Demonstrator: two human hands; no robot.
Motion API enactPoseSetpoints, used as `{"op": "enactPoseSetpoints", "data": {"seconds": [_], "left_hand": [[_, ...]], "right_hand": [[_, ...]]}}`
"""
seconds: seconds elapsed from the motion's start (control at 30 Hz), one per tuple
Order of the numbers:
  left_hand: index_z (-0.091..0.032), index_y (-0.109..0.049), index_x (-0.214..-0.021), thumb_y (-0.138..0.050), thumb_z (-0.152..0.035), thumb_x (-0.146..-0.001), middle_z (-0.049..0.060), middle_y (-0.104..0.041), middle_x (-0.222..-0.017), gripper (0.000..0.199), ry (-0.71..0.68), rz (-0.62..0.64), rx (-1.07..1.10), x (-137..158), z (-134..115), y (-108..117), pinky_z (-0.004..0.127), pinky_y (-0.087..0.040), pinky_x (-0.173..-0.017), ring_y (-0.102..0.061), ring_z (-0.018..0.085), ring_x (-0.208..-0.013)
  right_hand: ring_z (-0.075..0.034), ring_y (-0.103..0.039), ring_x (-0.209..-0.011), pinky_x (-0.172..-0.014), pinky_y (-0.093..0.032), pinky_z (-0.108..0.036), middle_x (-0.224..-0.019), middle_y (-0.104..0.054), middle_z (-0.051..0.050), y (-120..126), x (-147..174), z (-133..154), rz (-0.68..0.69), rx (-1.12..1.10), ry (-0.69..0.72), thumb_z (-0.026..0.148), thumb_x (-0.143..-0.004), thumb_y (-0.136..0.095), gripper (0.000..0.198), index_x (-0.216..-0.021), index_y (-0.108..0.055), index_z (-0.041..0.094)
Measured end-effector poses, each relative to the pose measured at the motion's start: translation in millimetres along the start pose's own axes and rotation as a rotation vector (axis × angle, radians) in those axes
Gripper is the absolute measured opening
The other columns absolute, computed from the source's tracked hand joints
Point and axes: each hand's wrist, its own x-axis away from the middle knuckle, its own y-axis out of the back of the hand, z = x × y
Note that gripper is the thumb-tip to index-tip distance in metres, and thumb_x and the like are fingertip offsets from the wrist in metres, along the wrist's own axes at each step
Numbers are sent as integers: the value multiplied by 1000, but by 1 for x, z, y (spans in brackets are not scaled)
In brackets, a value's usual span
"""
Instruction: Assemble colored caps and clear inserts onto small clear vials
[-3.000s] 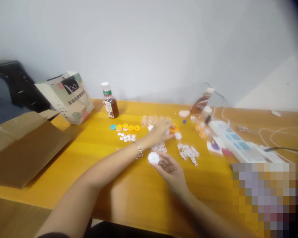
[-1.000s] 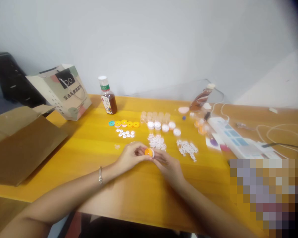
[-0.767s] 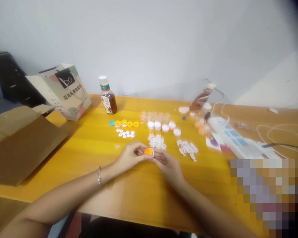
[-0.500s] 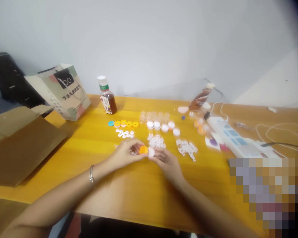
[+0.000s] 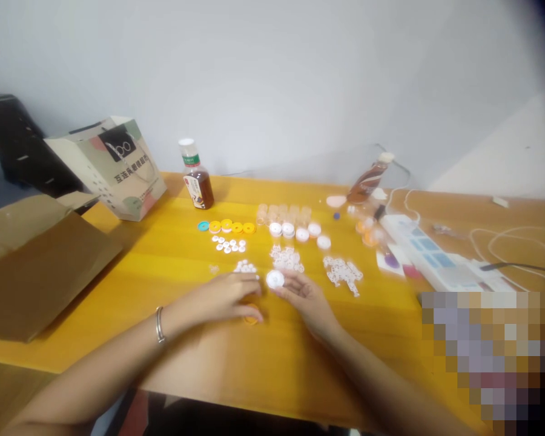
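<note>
My right hand point(image 5: 306, 293) pinches a round white plastic cap point(image 5: 275, 279) between thumb and fingers, above the table. Just left of it is my left hand point(image 5: 229, 297), palm down, its thumb and fingers apart. An orange round cap point(image 5: 252, 316) is partly hidden beneath the left thumb and looks to be on the table. Beyond the left fingertips sits a small heap of white pieces point(image 5: 245, 267). Further back are white buttons point(image 5: 228, 245), a row of yellow discs point(image 5: 237, 227), white caps point(image 5: 302, 234) and a pile of small clear-white parts point(image 5: 287, 258).
Another pile of white parts point(image 5: 343, 272) lies to the right. Clear cups point(image 5: 284, 214) and a bottle of brown liquid point(image 5: 198, 181) stand behind. A cardboard box point(image 5: 45, 266) and paper bag point(image 5: 127, 169) fill the left; a power strip point(image 5: 427, 251) is at the right.
My left hand has drawn away from the right and come nearer the table, and the orange cap has gone down with it. The right hand still holds the white cap, now tilted face up.
</note>
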Motion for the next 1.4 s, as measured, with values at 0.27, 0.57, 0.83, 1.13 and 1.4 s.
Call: {"op": "enactPoseSetpoints", "data": {"seconds": [0.27,0.57,0.83,1.13,1.4], "left_hand": [[-19,-58,-97,-43,-27,-87,4,-58,-90,20,-49,-275,-49,-13,3,-5,25,-44,-73,-54,12,-82],[-15,-57,-92,-39,-24,-89,4,-60,-79,20,-74,-201,-199,-14,2,-15,24,-45,-64,-55,12,-70],[-12,-56,-88,-37,-24,-90,5,-58,-73,23,-191,-213,-411,-11,4,-19,25,-46,-60,-54,12,-65],[-10,-55,-88,-38,-18,-89,8,-61,-76,19,-305,-291,-500,-7,8,-20,29,-49,-64,-57,15,-72],[-14,-53,-101,-37,-13,-89,7,-62,-83,20,-385,-274,-489,-5,8,-14,30,-46,-71,-56,14,-80]], "right_hand": [[-16,-62,-77,-80,-47,-35,-84,-67,-2,-1,0,-7,131,-16,-69,30,-62,-71,33,-93,-60,21],[-11,-57,-62,-67,-47,-28,-66,-63,1,-7,3,-2,115,88,-58,28,-65,-67,22,-84,-64,18],[-10,-56,-57,-62,-46,-27,-62,-62,2,-7,3,-2,82,67,-97,26,-62,-66,23,-83,-66,17],[-10,-55,-56,-63,-46,-27,-64,-64,2,-6,3,0,97,33,-133,28,-61,-69,25,-84,-67,17],[-11,-58,-56,-62,-48,-28,-62,-64,2,-5,3,0,116,22,-129,32,-59,-71,32,-87,-65,17]]}}
